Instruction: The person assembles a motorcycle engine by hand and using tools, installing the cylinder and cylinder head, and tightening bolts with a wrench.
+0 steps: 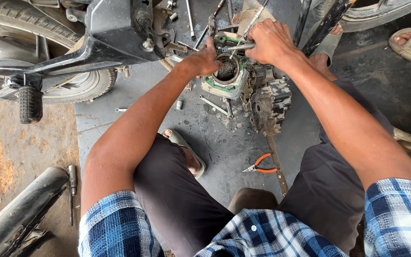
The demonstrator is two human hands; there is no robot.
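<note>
Engine block (243, 83) of a motorcycle sits on the dark floor mat (101, 128) between the person's knees, its round cylinder opening (227, 69) facing up with a green gasket around the rim.

Nearest to the wearer, on this side of the engine, orange-handled pliers (261, 164) lie on the mat, and a loop of thin wire (224, 143) lies between them and the engine. Loose studs and a small socket (179, 104) lie just beside the engine's near edge.

At the engine, the left hand (204, 59) is curled over the rim of the opening, bracing it. The right hand (268, 42) is closed on a metal tool (241, 46) whose shaft lies across the far edge of the opening, touching the casting.

If the tool slips off, I judge it could scar the gasket face or strike the left-hand fingers, which rest just beside it. Grit or a small part could also fall into the bare bore.

Beyond the engine lie scattered wrenches (190, 19); the motorcycle frame (115, 33) and tyre (5, 19) stand to its far left.
</note>
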